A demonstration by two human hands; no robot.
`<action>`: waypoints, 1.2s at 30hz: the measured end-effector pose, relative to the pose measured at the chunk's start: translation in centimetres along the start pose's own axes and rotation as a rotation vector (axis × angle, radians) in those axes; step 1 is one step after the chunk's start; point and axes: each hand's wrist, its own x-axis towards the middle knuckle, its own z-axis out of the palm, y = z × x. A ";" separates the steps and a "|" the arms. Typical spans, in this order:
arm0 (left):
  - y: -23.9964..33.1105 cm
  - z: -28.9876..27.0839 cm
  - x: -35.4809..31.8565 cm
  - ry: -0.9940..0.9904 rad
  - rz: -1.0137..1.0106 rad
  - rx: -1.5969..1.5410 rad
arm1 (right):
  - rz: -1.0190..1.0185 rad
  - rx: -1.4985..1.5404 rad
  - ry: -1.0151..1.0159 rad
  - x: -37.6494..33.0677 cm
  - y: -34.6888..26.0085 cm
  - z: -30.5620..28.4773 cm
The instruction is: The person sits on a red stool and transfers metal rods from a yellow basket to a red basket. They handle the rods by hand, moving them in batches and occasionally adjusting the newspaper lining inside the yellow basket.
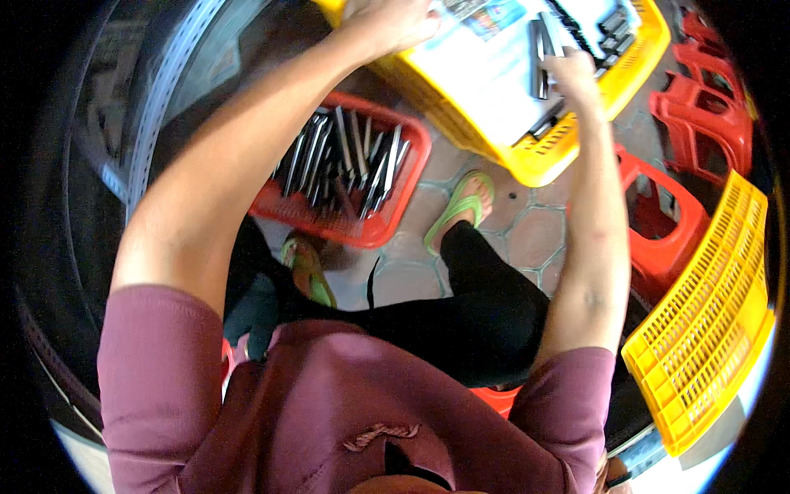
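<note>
A yellow plastic crate (pixel 539 169) sits at the top, with a white sheet (pixel 485 74) and a printed colour picture (pixel 494 15) in it. My right hand (pixel 573 76) reaches over its near right side, fingers closed on a slim black and silver strip (pixel 539 59). More short dark pieces (pixel 615 37) lie along the crate's right wall. At the crate's left rim is my left hand (pixel 393 26), partly cut off by the picture's top edge; bright light and blur hide what its fingers do. Below it, a red basket (pixel 415 156) holds many similar slim dark, shiny strips (pixel 346 152).
Several red plastic stools (pixel 704 123) stand on the right, one red stool (pixel 679 222) close to my right forearm. A yellow slatted crate (pixel 708 329) leans at the far right. A perforated metal post (pixel 160 90) rises on the left. My sandalled feet (pixel 465 206) rest on hexagonal floor tiles (pixel 535 230).
</note>
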 end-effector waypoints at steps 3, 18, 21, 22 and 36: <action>0.1 -0.6 -1.4 -0.024 -0.143 -0.117 | -0.091 -0.191 -0.150 -1.3 -2.3 -0.8; 0.7 0.4 -1.1 -0.018 -0.129 -0.140 | -0.383 -0.256 0.123 -3.8 -3.8 2.1; 1.2 0.1 -1.4 0.043 -0.046 -0.145 | -0.396 -0.019 0.239 -5.2 -4.0 -0.4; 1.1 0.3 -1.7 0.068 -0.028 -0.141 | -0.275 0.253 0.229 -5.9 -3.9 -1.4; 0.4 0.8 -0.5 -0.005 -0.121 -0.164 | 0.282 0.873 -0.790 -30.2 -9.1 21.8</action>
